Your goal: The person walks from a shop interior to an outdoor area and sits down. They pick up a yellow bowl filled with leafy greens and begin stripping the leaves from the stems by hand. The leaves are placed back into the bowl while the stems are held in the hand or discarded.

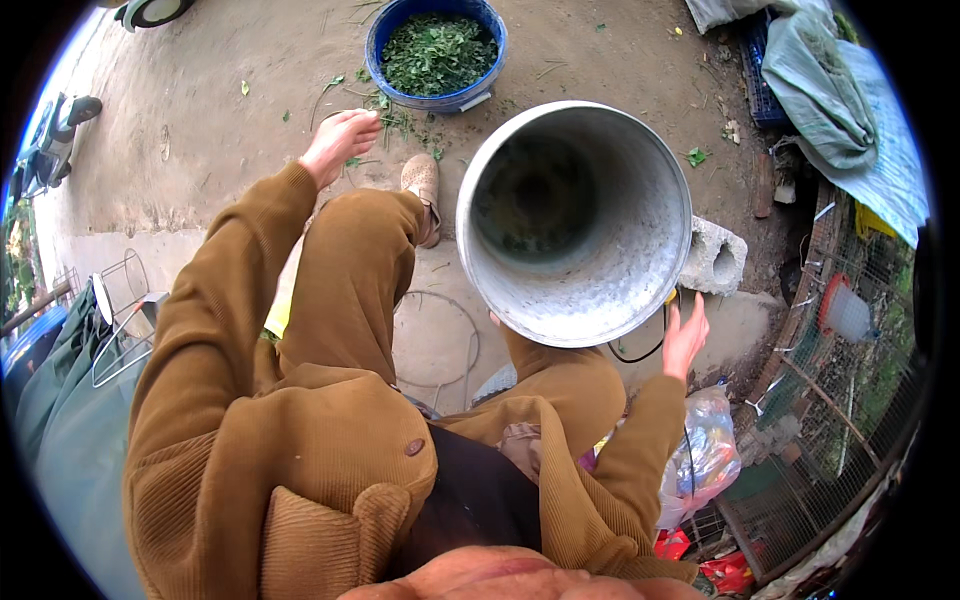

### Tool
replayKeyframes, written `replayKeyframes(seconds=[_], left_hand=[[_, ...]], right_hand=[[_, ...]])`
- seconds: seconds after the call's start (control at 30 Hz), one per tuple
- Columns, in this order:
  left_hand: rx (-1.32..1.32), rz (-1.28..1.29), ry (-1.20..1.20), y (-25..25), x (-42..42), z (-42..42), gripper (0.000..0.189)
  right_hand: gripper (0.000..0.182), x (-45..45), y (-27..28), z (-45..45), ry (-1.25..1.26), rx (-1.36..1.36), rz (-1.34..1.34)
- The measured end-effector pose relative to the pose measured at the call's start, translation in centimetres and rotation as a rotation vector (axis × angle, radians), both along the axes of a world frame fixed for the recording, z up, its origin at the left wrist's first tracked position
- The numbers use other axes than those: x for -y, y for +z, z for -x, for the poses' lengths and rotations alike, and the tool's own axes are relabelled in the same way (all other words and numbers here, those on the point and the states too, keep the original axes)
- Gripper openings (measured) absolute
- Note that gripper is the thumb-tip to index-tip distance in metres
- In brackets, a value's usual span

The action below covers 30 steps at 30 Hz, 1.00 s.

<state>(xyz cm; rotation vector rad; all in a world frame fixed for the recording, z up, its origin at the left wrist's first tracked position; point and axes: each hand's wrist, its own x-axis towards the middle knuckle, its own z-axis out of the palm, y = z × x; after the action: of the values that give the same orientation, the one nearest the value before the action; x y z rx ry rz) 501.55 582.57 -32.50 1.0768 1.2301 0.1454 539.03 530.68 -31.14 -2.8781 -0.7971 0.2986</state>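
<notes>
A wide metal cylinder (637, 225), its inside dark towards the bottom, stands before my right knee. My right hand (685, 335) is beside its lower right rim, fingers spread, near a black cable (645, 358) and a small yellow part; whether it touches them I cannot tell. My left hand (341, 144) reaches out over the ground past my left knee, holding nothing that shows, its fingers extended. Beyond it stands a blue tub (373, 56) of chopped green leaves (439, 54). Loose leaf bits lie on the ground between the tub and my left shoe (420, 180).
A hollow concrete block (715, 257) sits right of the cylinder. Wire mesh cages (817, 390) with a red and white feeder or drinker (844, 307) line the right side. A filled plastic bag (701, 450) is by my right arm. A wire ring (472, 330) lies between my legs.
</notes>
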Motion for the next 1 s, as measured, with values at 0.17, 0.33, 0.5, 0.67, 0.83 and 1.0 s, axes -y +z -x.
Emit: replayKeyframes(seconds=[0.17,0.33,0.5,0.67,0.83,1.0], left_hand=[[0.009,0.42,0.45,-10.3,-2.5,-6.5,0.086],[0.225,0.379,0.647,-16.6,-4.9,-8.5,0.038],[0.264,0.345,0.757,-13.5,-6.8,-4.4,0.031],[0.444,0.377,0.91,-13.7,-10.1,6.6,0.043],[0.564,0.298,1.341,-16.8,-13.3,15.2,0.041],[0.703,0.076,1.577,-19.3,-13.9,23.9,0.044]], right_hand=[[0.048,1.6,11.5,13.7,-0.139,-0.272,-0.082],[0.049,0.7,12.1,23.2,-0.191,-0.007,-0.082],[0.048,-0.9,11.5,22.6,-0.228,-0.017,-0.072],[0.046,-1.7,11.5,22.1,-0.17,0.007,-0.035],[0.046,-1.4,11.7,22.3,-0.148,0.023,-0.021],[0.046,-0.8,11.4,22.1,-0.17,0.02,-0.009]])
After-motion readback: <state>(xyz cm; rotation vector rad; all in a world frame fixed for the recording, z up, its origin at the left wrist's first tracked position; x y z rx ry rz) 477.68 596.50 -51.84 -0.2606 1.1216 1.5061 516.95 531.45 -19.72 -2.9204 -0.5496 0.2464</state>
